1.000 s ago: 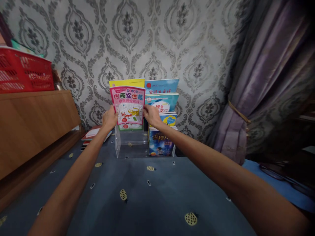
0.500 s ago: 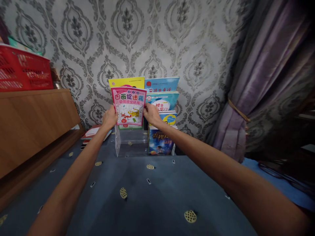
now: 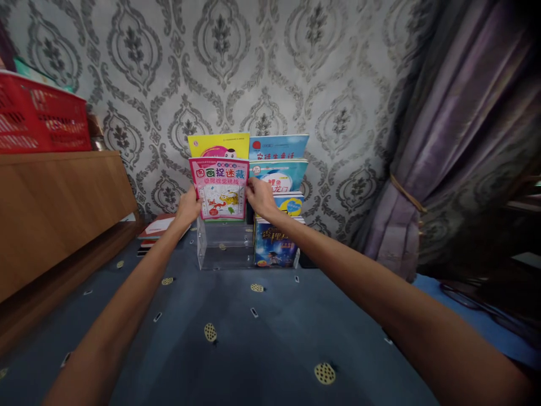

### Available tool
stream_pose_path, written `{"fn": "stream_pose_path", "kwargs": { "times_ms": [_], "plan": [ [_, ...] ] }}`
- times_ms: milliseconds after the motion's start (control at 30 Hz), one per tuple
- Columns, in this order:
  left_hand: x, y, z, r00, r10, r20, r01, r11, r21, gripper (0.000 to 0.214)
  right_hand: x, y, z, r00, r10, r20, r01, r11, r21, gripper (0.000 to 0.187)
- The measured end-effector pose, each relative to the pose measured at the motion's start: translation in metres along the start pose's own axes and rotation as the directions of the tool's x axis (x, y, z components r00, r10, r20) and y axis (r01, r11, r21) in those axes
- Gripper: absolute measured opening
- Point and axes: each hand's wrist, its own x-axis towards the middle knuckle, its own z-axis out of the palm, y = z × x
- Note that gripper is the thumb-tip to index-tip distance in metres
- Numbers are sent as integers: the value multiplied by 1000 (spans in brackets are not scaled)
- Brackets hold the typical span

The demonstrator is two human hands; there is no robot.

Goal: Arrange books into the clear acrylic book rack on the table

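Left hand (image 3: 188, 206), right hand (image 3: 261, 198) grip pink book (image 3: 218, 189) at acrylic rack (image 3: 225, 245).

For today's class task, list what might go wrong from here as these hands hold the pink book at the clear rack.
The pink hidden-picture book looks thin and is pinched only at its side edges by the left hand and right hand, so it might bend or slip. The clear acrylic rack stands on carpet and looks light, so a knock might shift it. The right hand is close to the leaning books, which might be disturbed.
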Motion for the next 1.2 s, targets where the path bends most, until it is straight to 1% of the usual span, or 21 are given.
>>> {"fn": "stream_pose_path", "kwargs": {
  "times_ms": [200,267,367,467,567,700,900,1033,1200],
  "plan": [
    [-3,-1,-1,1000,-23,18,21,995,96,40,0,2,5,1000,13,5,-13,1000,-2,27],
    [-6,-1,-1,999,-28,23,25,993,116,39,0,3,7,1000,-3,-8,3,1000,21,28],
    [-8,0,-2,997,-67,31,62,988,142,36,-1,3,7,999,-30,-33,31,999,41,29],
    [-10,2,-3,995,-94,39,86,983,163,33,-1,1,5,995,-53,-81,57,997,44,32],
    [-10,3,-3,995,-97,33,90,983,161,31,-1,-1,2,989,-76,-128,81,996,37,33],
    [-7,2,0,994,-103,17,102,991,91,36,2,-4,0,985,-65,-157,72,997,37,38],
    [1,2,5,988,-154,19,153,987,42,39,9,-1,0,988,-77,-131,81,997,21,30],
    [8,3,9,982,-188,19,187,982,38,42,12,0,-3,993,-77,-90,80,997,22,32],
    [12,4,11,980,-199,18,198,979,39,42,11,-1,-7,999,-29,-43,29,999,-16,37]
  ]
}}
